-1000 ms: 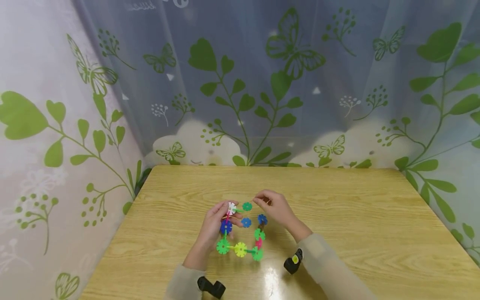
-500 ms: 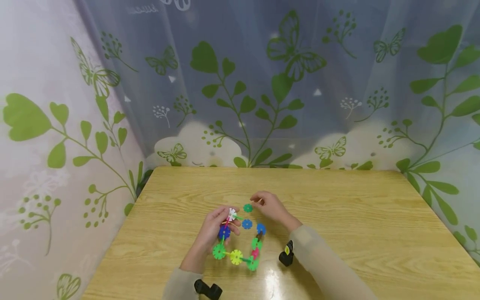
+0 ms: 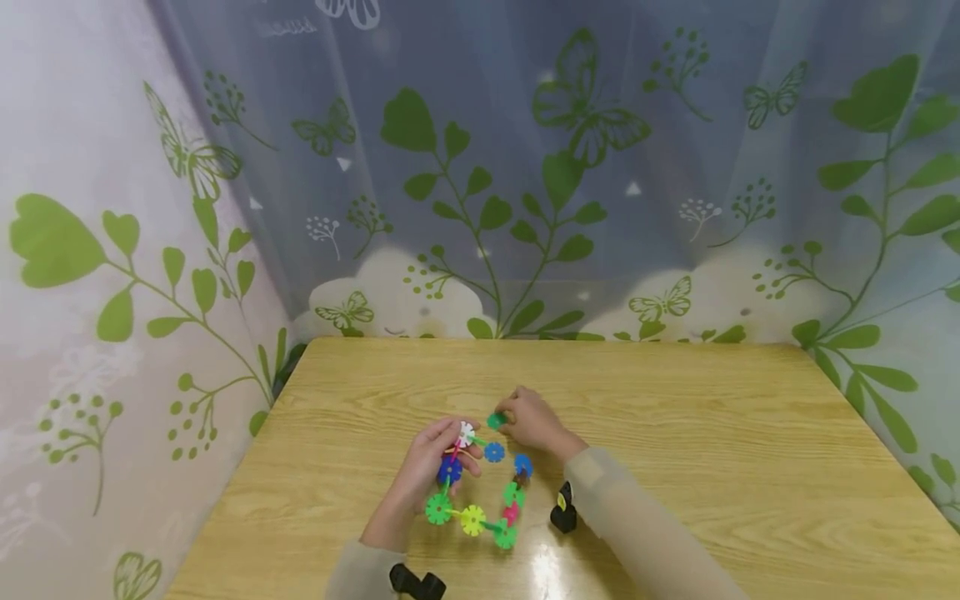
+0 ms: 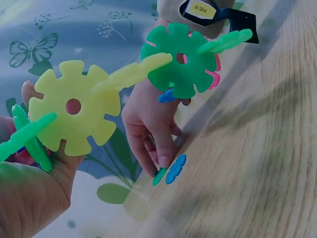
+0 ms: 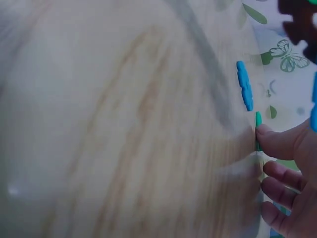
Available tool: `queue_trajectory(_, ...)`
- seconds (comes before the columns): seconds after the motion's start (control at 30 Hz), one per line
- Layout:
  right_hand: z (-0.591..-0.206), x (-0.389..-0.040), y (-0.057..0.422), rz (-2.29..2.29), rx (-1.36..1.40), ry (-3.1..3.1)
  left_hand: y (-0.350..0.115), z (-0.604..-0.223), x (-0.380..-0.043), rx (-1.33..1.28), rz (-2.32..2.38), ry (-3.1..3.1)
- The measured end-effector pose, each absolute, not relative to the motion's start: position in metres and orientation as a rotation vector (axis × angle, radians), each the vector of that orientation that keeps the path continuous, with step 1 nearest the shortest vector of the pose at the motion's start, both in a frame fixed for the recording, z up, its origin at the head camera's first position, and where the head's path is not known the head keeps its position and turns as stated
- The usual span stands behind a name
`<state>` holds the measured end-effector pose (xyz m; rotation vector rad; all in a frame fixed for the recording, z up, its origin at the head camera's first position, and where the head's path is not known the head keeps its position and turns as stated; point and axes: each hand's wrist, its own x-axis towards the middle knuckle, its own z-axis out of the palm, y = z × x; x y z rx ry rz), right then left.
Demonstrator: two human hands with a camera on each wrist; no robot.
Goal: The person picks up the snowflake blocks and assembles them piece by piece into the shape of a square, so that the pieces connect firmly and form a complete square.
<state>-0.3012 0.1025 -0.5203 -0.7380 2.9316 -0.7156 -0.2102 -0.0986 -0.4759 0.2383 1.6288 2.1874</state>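
My left hand [image 3: 422, 465] grips a chain of notched plastic discs at its white disc [image 3: 466, 434]. The chain bends into an open loop above the table, through blue, green and yellow [image 3: 472, 521] discs to a free blue end disc [image 3: 523, 465] on the right. Beyond the loop, my right hand [image 3: 531, 422] pinches a loose green disc [image 3: 495, 421] low on the table, thumb and fingertips at its edge. A loose blue disc [image 3: 494, 452] lies flat close by; the left wrist view shows it beside the green disc [image 4: 159, 176].
The wooden table [image 3: 675, 417] extends around both hands. A patterned curtain [image 3: 480, 208] stands at its back edge and along the sides. Black wrist devices [image 3: 564, 508] sit on both sleeves.
My right hand has come left and down onto the loose green disc and taken hold of it. The left hand and chain have shifted slightly lower in view.
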Motion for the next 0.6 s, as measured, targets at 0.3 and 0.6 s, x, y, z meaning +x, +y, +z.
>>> queue_trajectory(0.3, -0.523, -0.3, 0.111, -0.917, -0.551, 2.885, -0.097, -0.485, -0.212, 0.217, 2.222, 1.636)
queue_trajectory(0.6, -0.519, -0.293, 0.122, -1.215, -0.464, 2.823, -0.094, -0.487, -0.215, 0.199, 2.244, 1.655)
